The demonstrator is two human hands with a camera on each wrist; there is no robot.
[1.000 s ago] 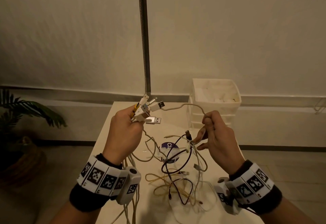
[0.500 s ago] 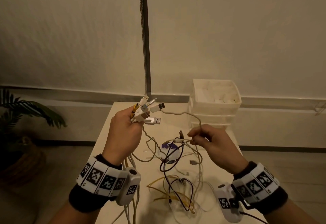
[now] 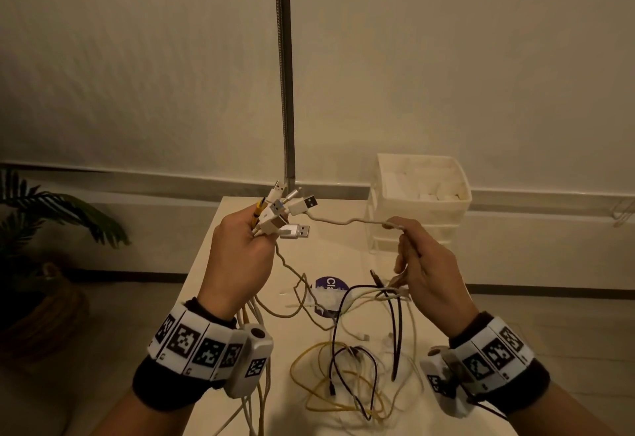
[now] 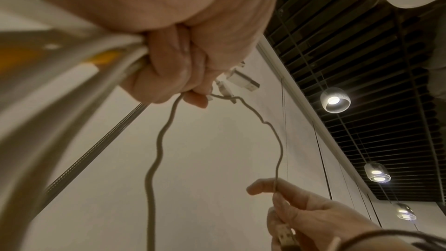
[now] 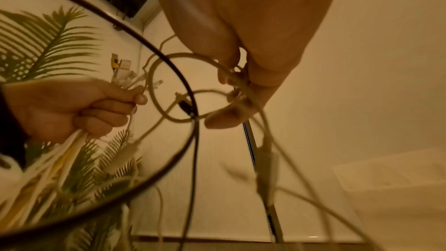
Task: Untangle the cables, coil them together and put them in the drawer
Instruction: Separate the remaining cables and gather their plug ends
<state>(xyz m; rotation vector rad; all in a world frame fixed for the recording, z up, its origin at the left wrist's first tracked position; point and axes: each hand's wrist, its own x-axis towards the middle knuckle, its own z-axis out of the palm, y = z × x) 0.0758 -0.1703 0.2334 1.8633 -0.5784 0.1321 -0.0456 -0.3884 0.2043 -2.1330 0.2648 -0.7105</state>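
Note:
My left hand (image 3: 240, 257) is raised above the table and grips a bundle of cable ends; several USB plugs (image 3: 292, 210) stick out of its fist, and the cords hang down past the wrist. A thin white cable (image 3: 347, 220) runs from that bundle across to my right hand (image 3: 422, 263), which pinches it between thumb and fingers (image 4: 265, 186). Loops of white cable (image 5: 169, 91) and a black cable (image 3: 395, 315) dangle from the right hand. A tangle of yellow, black and white cables (image 3: 350, 380) lies on the table below.
A white plastic drawer unit (image 3: 419, 208) stands at the table's back right, its top tray holding white items. A purple round sticker (image 3: 330, 284) lies mid-table (image 3: 343, 257). A metal pole (image 3: 285, 74) rises behind the table. A potted palm (image 3: 41, 222) stands on the floor at left.
My right hand has risen and moved right along the white cable, pulling it tauter from the left hand's bundle; the hanging loops lifted with it. The left hand has stayed put.

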